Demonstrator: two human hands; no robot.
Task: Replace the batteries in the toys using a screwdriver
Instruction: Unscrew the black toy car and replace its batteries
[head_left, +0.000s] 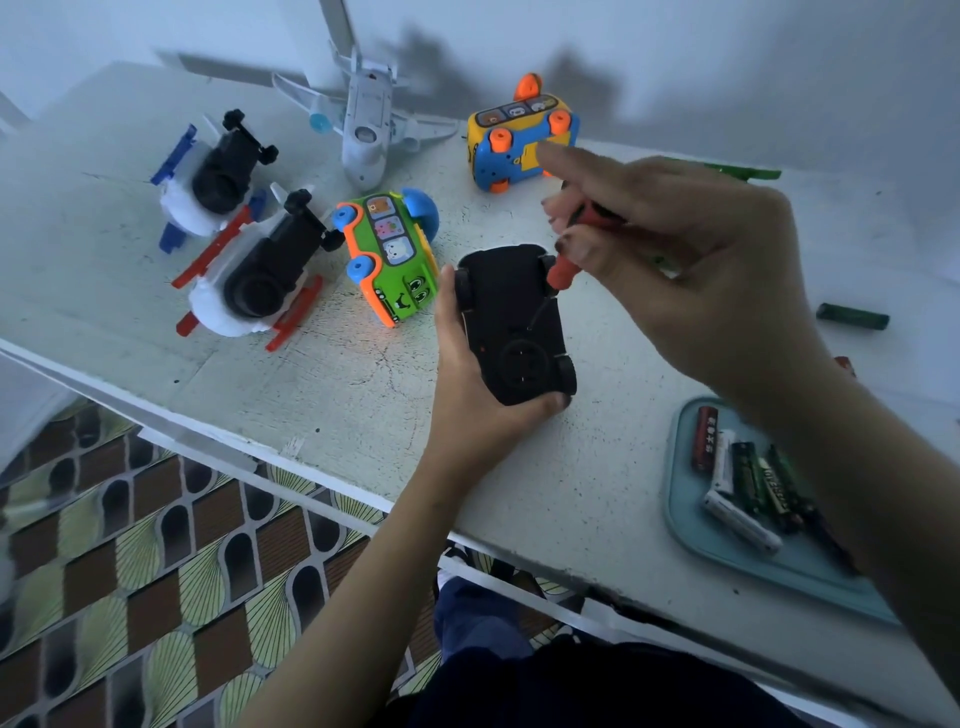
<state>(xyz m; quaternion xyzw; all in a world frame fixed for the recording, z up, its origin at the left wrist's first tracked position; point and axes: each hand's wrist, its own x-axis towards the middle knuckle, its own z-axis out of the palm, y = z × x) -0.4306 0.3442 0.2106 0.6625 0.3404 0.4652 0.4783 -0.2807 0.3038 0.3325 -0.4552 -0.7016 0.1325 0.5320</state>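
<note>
Partly, right hand (691, 260) hides screwdriver (561, 271) (over toy car (498, 306)).

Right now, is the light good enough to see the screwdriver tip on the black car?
Head view: dim, bluish light; the black car reads nearly flat black, so the thin shaft of the screwdriver barely shows against it; the right hand is slightly blurred at the fingertips.

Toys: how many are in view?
6: black car in left hand; green bus beside it; yellow bus and white plane farther back; blue-trimmed toy and red-trimmed toy at left. More may be hidden.
</note>
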